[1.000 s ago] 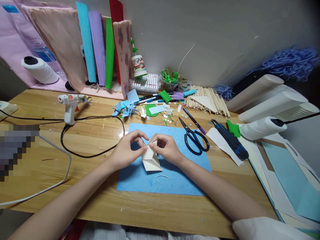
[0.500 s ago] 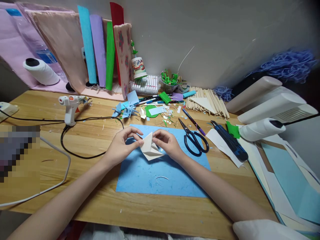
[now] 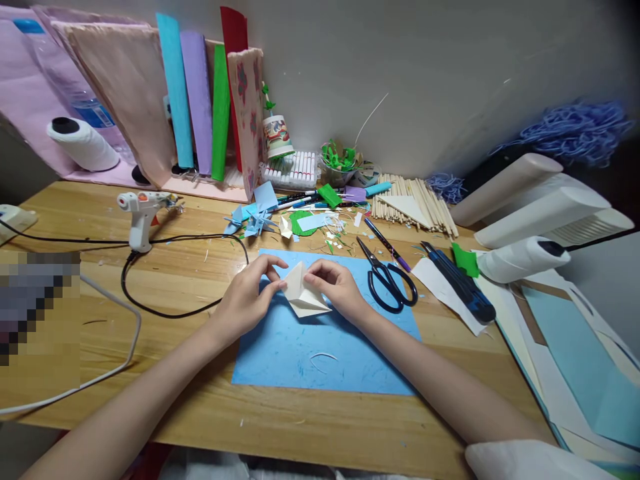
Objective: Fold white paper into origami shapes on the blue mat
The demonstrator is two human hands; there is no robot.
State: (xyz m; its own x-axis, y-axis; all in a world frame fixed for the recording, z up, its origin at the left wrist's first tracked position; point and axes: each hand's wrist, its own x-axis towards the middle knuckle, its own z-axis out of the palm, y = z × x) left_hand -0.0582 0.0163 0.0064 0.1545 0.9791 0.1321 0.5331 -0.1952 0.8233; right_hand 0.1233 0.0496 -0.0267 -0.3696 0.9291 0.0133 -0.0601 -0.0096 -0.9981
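Note:
A cream-white piece of folded paper (image 3: pixel 303 301) with several creased flaps is held above the blue sheet (image 3: pixel 280 360). Its left edge is pinched between the thumb and fingers of my left hand (image 3: pixel 253 288). On the upper right flap, my right hand (image 3: pixel 336 285) grips with thumb and index finger, the other fingers curled. Two thin white strips (image 3: pixel 324 357) lie on the sheet in front of the paper. Black-handled scissors (image 3: pixel 387 277) rest at the sheet's right edge, blades pointing away from me.
A hot glue gun (image 3: pixel 143 217) stands at the left with its black cord (image 3: pixel 165 313) looping toward the sheet. Beyond the sheet lie paper scraps (image 3: pixel 310 223), pens and wooden sticks (image 3: pixel 435 213). A utility knife (image 3: pixel 460 283) and thread spool (image 3: pixel 523 259) are on the right.
The folded paper has turned slightly and its folds look flatter and more spread. My left hand has shifted a little with it; my right hand keeps its pinch.

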